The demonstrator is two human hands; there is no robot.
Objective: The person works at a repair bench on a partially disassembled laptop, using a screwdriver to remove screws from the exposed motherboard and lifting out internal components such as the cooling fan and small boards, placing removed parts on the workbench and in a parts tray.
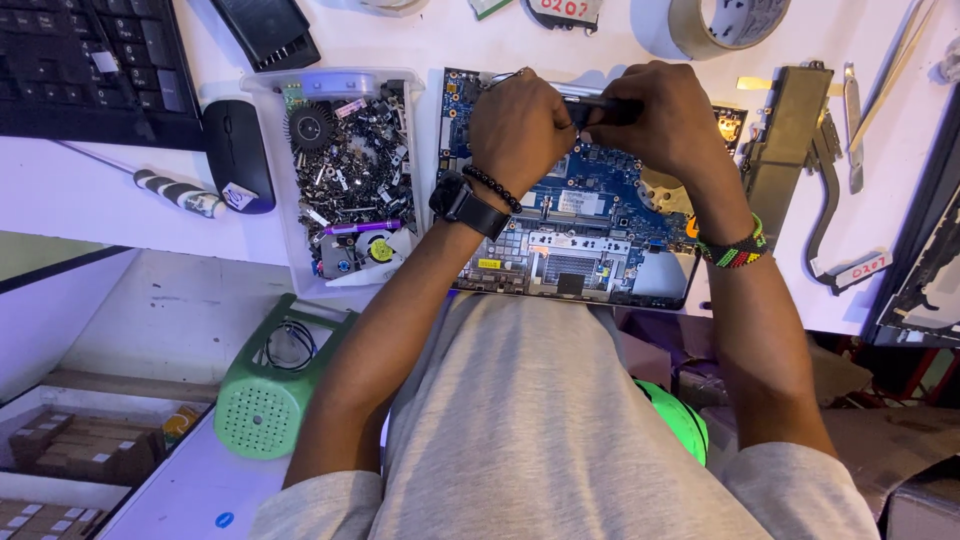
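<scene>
An opened laptop base with a blue circuit board (590, 215) lies on the white table in front of me. Both hands are over its far edge. My right hand (665, 120) grips a black tool handle (605, 110) that lies sideways. My left hand (520, 125) is closed around the tool's other end, and its fingers hide what is beneath. A black watch and a bead bracelet are on my left wrist, a coloured bead band on my right wrist.
A clear tray (300, 260) with several screws and small fans sits left of the laptop. A black mouse (238, 150), a screwdriver (180, 192) and a keyboard (85, 65) lie further left. A metal heat pipe part (790, 135) and a tape roll (725, 22) lie right.
</scene>
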